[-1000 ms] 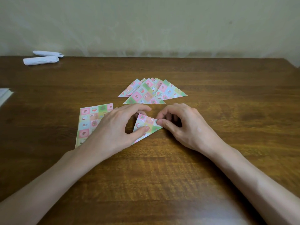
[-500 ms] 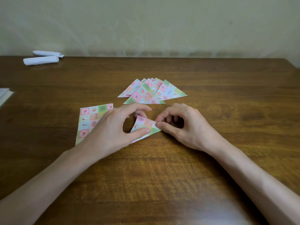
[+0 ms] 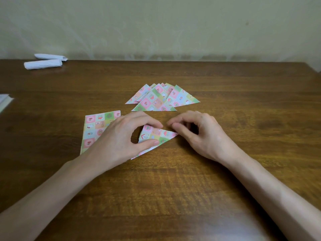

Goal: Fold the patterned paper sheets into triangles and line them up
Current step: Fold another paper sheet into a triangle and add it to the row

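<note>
A small folded patterned triangle (image 3: 157, 134) lies on the wooden table (image 3: 173, 188) in front of me. My left hand (image 3: 119, 138) holds it, thumb on its lower edge and index fingertip at its top corner. My right hand (image 3: 201, 134) hovers loosely curled just right of it, the thumb beside the triangle's right tip and gripping nothing. Beyond the hands, several folded triangles (image 3: 161, 99) lie overlapped in a fan. A stack of flat patterned sheets (image 3: 94, 129) sits at the left, partly under my left hand.
Two white paper rolls (image 3: 43, 64) lie at the far left by the wall. A white object (image 3: 4, 101) pokes in at the left edge. Bare wood stretches to the right and in front of my arms.
My right thumb has come off the triangle's right corner and the hand has eased slightly right. The triangle lies flatter, with its tip shifted a little right. My left hand keeps its hold.
</note>
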A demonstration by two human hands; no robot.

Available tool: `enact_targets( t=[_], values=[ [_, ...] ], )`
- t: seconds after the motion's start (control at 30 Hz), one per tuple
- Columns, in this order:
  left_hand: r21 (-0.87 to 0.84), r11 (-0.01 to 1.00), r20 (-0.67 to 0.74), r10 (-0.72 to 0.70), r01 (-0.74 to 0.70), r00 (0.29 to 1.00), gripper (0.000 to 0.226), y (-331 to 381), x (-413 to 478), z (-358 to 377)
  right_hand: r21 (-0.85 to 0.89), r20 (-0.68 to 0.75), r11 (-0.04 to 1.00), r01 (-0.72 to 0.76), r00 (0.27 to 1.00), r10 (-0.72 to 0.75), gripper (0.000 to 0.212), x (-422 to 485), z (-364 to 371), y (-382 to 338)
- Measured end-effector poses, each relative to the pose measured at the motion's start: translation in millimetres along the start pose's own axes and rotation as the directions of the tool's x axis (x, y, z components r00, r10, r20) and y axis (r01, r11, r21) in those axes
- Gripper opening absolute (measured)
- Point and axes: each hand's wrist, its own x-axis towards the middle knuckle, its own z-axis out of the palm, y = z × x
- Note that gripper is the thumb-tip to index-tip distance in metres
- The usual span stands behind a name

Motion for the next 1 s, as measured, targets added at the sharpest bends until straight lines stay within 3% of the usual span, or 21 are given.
enact_targets(
  t=[0.13,0.43,0.6,0.77,1.0],
  values=[
    [0.002,1.000,0.017,0.005,-0.005,1.000,0.028,-1.5,-0.3,1.4,0.115,-0.052,0.993,-0.033,0.998,0.039,0.035,-2.1,-7.9,1.5],
    [-0.012,0.999,-0.023,0.045,-0.045,0.999,0.022,0.9,-1.6,1.3,0.004,0.028,1.000,-0.012,1.000,0.012,0.013,-3.6,-6.0,-0.4],
    [0.030,0.997,-0.030,0.070,-0.069,0.997,0.018,-0.8,-2.1,1.6,-0.008,0.020,0.999,-0.031,0.999,0.031,0.013,-2.4,-4.6,-2.3],
    [0.050,0.999,-0.021,0.011,-0.010,1.000,0.035,-1.4,-0.6,-2.3,0.001,0.027,0.998,-0.062,0.998,0.062,0.013,-1.2,-3.5,-5.4],
    [0.018,1.000,-0.032,-0.025,0.026,0.999,0.034,-1.4,0.3,-3.4,-0.020,0.046,0.999,0.043,0.998,-0.042,0.023,-5.0,0.1,-5.7]
  ],
)
